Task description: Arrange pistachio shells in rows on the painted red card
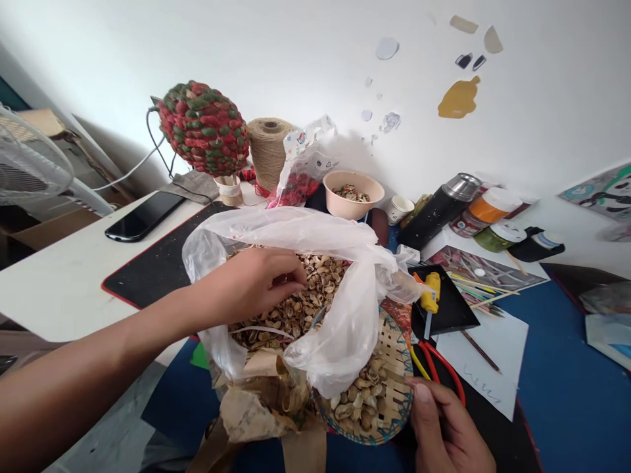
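Note:
My left hand [269, 279] reaches into a white plastic bag [340, 328] full of brown nut shells [323, 279] that look like pistachio shells. Its fingers are curled together over the shells; whatever they hold is hidden. At the lower right, my right hand [446, 424] pinches the rim of a small round woven bamboo tray [397, 348] with blue stitching, thumb on top. Several paler shells [362, 401] lie in the tray, which is partly covered by the bag's edge. Torn brown paper [254, 410] sits against the front of the bag.
Behind the bag stand a red and green ball-shaped tree [204, 128], a twine spool [270, 154] and a pink bowl [352, 197]. To the right are a black flask [441, 207], paint jars [486, 213], a yellow glue gun [430, 293] and red-handled pliers [446, 371]. A phone [145, 215] lies left.

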`<move>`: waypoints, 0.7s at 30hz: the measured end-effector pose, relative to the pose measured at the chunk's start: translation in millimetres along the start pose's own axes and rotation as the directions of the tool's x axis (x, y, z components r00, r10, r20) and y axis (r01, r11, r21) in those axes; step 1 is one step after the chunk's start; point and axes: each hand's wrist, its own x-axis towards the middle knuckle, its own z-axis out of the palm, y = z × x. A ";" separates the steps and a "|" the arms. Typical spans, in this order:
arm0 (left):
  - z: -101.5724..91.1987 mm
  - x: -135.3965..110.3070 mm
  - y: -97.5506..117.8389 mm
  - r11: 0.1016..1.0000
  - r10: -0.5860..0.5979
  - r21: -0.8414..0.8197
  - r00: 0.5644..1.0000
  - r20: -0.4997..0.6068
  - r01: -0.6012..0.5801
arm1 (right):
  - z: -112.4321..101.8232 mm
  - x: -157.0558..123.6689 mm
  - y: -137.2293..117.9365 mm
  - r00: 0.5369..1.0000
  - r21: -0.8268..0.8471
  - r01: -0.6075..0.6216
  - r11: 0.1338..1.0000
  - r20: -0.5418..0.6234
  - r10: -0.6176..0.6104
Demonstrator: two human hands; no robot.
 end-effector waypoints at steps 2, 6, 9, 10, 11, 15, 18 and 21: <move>-9.0 -3.4 27.3 0.992 0.079 -0.090 0.993 -0.084 -0.087 | 0.6 0.2 -1.5 1.000 0.016 -0.009 1.000 0.005 0.009; -9.0 4.0 76.5 0.952 0.256 -0.149 0.963 -0.081 -0.266 | 1.8 2.4 -2.6 1.000 0.041 -0.014 0.999 0.004 0.014; -3.3 12.1 85.6 0.922 0.379 -0.072 0.924 -0.043 -0.381 | 2.1 4.3 -1.2 1.000 0.043 -0.008 0.999 -0.007 0.009; -3.6 12.3 82.4 0.921 0.382 -0.051 0.921 -0.070 -0.386 | 2.0 4.8 -0.1 1.000 0.047 -0.007 0.999 -0.008 0.007; -5.5 10.7 76.5 0.932 0.353 -0.045 0.929 -0.110 -0.360 | 1.9 5.3 1.2 1.000 0.050 -0.007 0.999 -0.005 0.007; -19.9 -11.0 38.0 0.988 0.115 -0.079 0.978 -0.171 -0.130 | 1.7 5.8 5.0 1.000 0.026 0.022 0.999 -0.007 -0.022; -20.4 -31.3 12.3 0.998 0.056 -0.028 0.998 0.018 -0.056 | 2.4 5.0 3.3 1.000 0.018 0.027 0.999 -0.013 -0.027; -6.9 -42.3 0.9 0.991 0.111 -0.099 0.957 0.266 -0.088 | 3.0 3.8 -1.0 1.000 0.023 -0.014 1.000 -0.007 0.015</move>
